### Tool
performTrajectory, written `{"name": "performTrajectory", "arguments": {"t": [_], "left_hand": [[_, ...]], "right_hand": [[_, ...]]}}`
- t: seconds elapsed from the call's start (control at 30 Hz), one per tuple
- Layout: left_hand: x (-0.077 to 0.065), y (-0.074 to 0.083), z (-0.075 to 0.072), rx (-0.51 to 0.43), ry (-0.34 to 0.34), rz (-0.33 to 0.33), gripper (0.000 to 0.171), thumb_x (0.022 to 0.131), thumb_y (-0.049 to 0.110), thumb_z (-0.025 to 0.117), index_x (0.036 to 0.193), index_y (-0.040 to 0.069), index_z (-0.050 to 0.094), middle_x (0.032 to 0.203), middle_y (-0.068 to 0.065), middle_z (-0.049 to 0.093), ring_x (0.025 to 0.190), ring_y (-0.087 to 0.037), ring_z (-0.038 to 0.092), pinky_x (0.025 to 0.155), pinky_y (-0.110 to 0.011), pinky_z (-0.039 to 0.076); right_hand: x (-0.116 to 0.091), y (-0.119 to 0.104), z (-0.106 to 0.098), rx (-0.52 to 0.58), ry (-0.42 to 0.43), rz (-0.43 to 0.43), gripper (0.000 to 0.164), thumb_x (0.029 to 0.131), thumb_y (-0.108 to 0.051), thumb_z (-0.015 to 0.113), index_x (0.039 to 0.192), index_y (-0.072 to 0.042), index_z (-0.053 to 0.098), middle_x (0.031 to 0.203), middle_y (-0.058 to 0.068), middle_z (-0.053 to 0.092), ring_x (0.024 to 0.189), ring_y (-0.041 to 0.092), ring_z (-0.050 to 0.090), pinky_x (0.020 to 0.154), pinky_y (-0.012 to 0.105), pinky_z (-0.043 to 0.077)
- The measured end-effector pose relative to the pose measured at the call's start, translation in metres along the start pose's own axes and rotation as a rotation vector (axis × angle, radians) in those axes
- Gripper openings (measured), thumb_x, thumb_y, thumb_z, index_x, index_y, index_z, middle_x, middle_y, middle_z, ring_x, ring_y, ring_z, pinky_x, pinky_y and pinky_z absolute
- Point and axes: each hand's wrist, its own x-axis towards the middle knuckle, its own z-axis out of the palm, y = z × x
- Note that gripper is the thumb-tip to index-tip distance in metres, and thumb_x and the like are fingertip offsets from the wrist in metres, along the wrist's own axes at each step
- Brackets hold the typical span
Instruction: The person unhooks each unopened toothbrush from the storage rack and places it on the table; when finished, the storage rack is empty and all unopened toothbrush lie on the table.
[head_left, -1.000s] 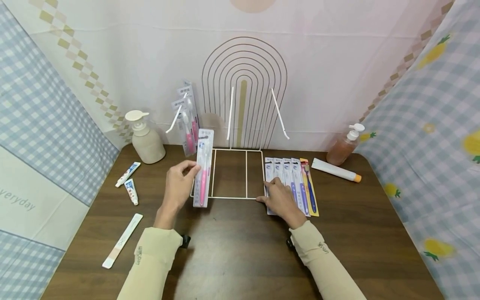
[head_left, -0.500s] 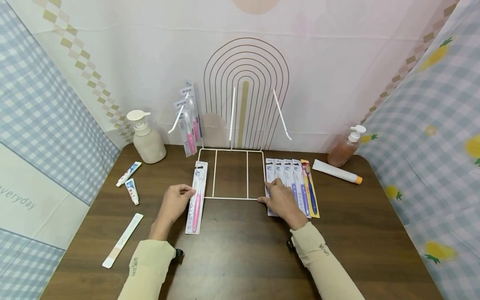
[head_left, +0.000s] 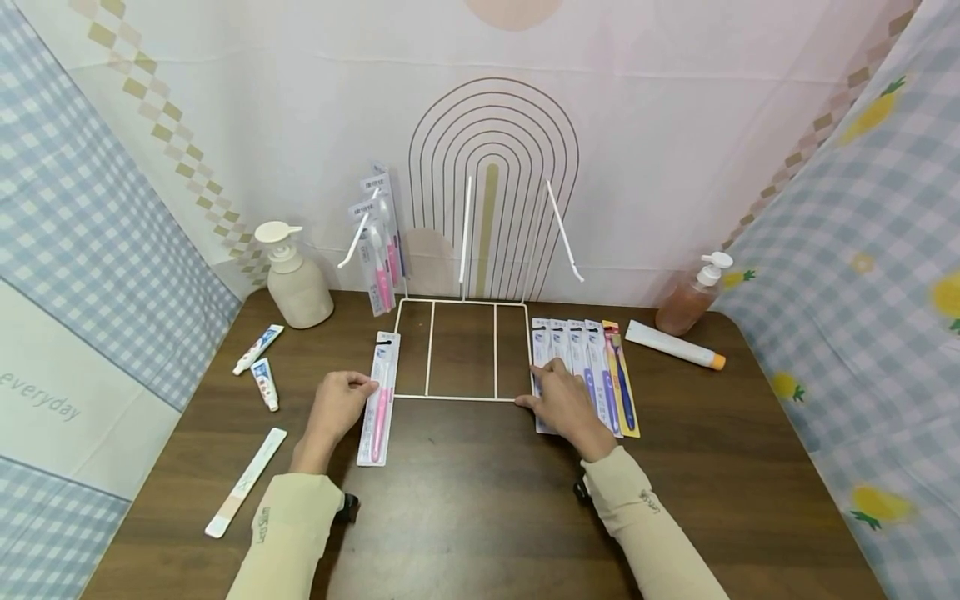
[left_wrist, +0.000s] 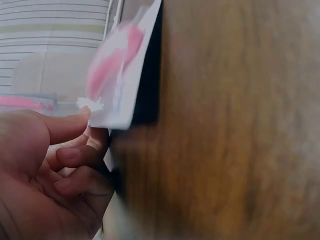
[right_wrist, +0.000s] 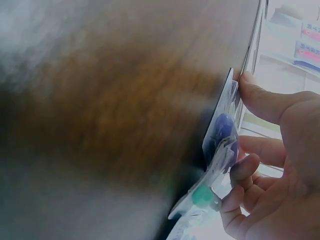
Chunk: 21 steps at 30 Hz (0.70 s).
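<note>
My left hand (head_left: 341, 408) pinches the left edge of a packaged pink toothbrush (head_left: 380, 408) between thumb and finger, low over the table left of the wire rack's base. In the left wrist view, the thumb presses on the clear front of that pack (left_wrist: 117, 70). My right hand (head_left: 562, 400) rests on the leftmost packs in a row of packaged purple toothbrushes (head_left: 594, 358), its thumb at the rack's front corner. Seen from the right wrist, the fingers lie against the packs (right_wrist: 227, 135). A white wire rack (head_left: 461, 398) has packaged pink toothbrushes (head_left: 381, 275) hanging on its left prong.
A yellow-backed blue toothbrush pack (head_left: 624, 392) ends the right row. Behind it lie a white tube (head_left: 671, 343) and an amber pump bottle (head_left: 686, 300). On the left are a cream pump bottle (head_left: 298, 287), small toothpaste tubes (head_left: 264, 383) and a long white packet (head_left: 246, 483).
My left hand has brought the packaged pink toothbrush from in front of the rack's left prong down toward the table, then slightly left. The right hand has stayed in place.
</note>
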Motion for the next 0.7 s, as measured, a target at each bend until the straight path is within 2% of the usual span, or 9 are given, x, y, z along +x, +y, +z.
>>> {"name": "performTrajectory", "arguments": {"t": [0.07,0.2,0.4,0.63,0.7], "left_hand": [[-0.001,0.003,0.0,0.005,0.016,-0.013,0.026,0.107,0.028,0.078,0.113,0.005,0.089,0.104,-0.011,0.088,0.09,-0.019,0.076,0.079,-0.034,0.059],[-0.004,0.009,-0.002,0.021,0.056,-0.04,0.024,0.106,0.029,0.078,0.111,0.007,0.089,0.101,-0.01,0.088,0.085,-0.018,0.076,0.072,-0.032,0.057],[-0.005,0.005,-0.002,0.055,0.085,-0.098,0.021,0.105,0.032,0.079,0.108,0.013,0.087,0.1,-0.007,0.087,0.084,-0.02,0.075,0.069,-0.033,0.054],[-0.005,0.005,0.0,0.072,0.089,-0.105,0.019,0.103,0.032,0.082,0.105,0.014,0.087,0.095,-0.004,0.086,0.078,-0.018,0.074,0.066,-0.034,0.053],[-0.005,0.005,0.001,0.079,0.094,-0.1,0.019,0.103,0.032,0.082,0.105,0.014,0.087,0.094,-0.004,0.086,0.078,-0.018,0.074,0.066,-0.034,0.053]], "right_hand": [[-0.002,-0.006,-0.006,0.004,-0.02,0.019,0.073,0.101,-0.037,0.09,0.156,0.004,0.066,0.129,0.022,0.067,0.1,0.031,0.067,0.092,0.051,0.049],[0.0,-0.006,-0.005,-0.01,-0.029,0.029,0.072,0.102,-0.038,0.088,0.157,0.003,0.066,0.13,0.021,0.067,0.1,0.03,0.066,0.092,0.05,0.049],[-0.002,-0.008,-0.007,0.003,-0.029,0.027,0.073,0.101,-0.037,0.089,0.156,0.004,0.066,0.131,0.022,0.067,0.102,0.031,0.067,0.094,0.051,0.049],[-0.002,0.002,0.002,0.005,0.005,-0.012,0.073,0.1,-0.04,0.09,0.153,0.006,0.069,0.125,0.021,0.066,0.097,0.03,0.065,0.089,0.047,0.048],[-0.004,-0.002,-0.003,0.016,-0.005,-0.005,0.073,0.1,-0.038,0.09,0.153,0.006,0.068,0.125,0.021,0.066,0.096,0.029,0.065,0.089,0.048,0.048]]}}
